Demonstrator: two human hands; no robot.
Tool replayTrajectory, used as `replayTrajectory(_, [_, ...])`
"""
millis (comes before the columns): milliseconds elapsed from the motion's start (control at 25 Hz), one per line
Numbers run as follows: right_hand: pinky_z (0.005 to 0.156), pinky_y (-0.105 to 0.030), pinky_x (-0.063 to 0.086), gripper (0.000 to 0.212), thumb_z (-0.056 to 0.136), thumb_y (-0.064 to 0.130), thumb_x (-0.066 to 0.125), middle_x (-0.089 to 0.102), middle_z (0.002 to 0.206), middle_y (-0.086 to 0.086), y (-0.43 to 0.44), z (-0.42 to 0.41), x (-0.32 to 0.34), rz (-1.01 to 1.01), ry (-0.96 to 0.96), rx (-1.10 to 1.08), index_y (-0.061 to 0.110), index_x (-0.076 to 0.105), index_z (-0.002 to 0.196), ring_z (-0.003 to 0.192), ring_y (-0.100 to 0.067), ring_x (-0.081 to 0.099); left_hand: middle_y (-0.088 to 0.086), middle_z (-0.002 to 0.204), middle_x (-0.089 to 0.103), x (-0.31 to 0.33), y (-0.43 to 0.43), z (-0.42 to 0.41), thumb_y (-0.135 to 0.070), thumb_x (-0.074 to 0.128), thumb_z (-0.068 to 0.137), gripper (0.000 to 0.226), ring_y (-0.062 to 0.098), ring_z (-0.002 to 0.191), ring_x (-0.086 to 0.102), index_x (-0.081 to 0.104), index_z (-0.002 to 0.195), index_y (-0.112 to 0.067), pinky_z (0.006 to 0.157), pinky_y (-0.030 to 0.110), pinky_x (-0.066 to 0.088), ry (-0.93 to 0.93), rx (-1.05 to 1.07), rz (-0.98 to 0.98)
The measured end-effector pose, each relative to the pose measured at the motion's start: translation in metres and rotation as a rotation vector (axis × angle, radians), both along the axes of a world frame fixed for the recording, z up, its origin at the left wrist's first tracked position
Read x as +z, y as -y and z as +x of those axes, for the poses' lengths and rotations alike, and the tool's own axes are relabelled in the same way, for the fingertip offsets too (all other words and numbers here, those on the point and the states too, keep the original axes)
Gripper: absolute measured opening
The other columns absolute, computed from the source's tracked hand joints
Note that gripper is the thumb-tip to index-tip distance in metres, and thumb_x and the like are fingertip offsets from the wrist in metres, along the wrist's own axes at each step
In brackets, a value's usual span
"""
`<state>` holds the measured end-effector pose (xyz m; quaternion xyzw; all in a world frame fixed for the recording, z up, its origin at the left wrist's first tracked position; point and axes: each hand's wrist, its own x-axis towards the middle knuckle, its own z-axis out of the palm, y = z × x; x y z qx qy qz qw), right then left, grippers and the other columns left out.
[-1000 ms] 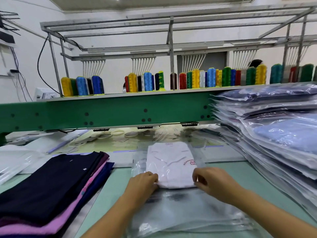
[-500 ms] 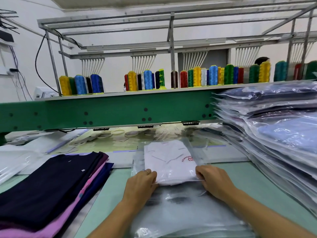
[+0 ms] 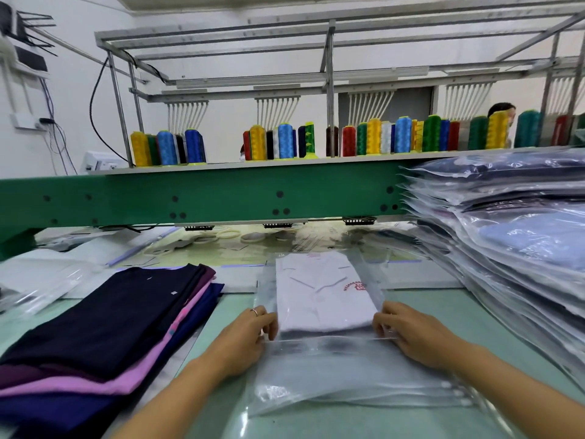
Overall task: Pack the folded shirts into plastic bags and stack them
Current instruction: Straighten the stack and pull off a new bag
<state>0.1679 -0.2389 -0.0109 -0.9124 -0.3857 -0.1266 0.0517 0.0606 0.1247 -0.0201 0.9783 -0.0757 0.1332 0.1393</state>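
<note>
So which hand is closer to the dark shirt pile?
Left. The left hand holds the left corner of the white shirt, beside the pile; the right hand holds its other corner, farther off.

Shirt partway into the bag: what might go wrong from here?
1. The near edge of the white shirt sits at the mouth of the plastic bag, gripped by the left hand and right hand; pushing further may bunch the fold.
2. The empty bags beneath look slick, so everything might slide.
3. The tall stack of bagged shirts fans outward and might slip.
</note>
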Motion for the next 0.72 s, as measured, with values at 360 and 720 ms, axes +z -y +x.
replayTrajectory(360, [0.079, -0.038, 0.052, 0.037, 0.093, 0.045, 0.052, 0.065, 0.082, 0.009, 0.019, 0.002, -0.007, 0.350, -0.284, -0.145, 0.025, 0.070, 0.068, 0.074, -0.006, 0.063, -0.013, 0.095, 0.057, 0.018, 0.000, -0.011, -0.026, 0.044, 0.084, 0.025, 0.007, 0.081, 0.059, 0.067, 0.073, -0.025, 0.074, 0.029, 0.052, -0.179, 0.049, -0.021])
replayTrajectory(720, [0.100, -0.040, 0.042, 0.033, 0.097, 0.038, 0.052, 0.050, 0.130, 0.002, -0.072, 0.079, 0.022, 0.335, -0.090, -0.390, 0.028, 0.053, 0.129, 0.122, -0.021, 0.046, 0.007, 0.132, 0.052, 0.046, 0.027, 0.101, -0.019, 0.048, 0.093, 0.037, 0.029, 0.121, 0.050, 0.049, 0.130, -0.015, 0.098, 0.040, 0.044, -0.036, 0.367, 0.065])
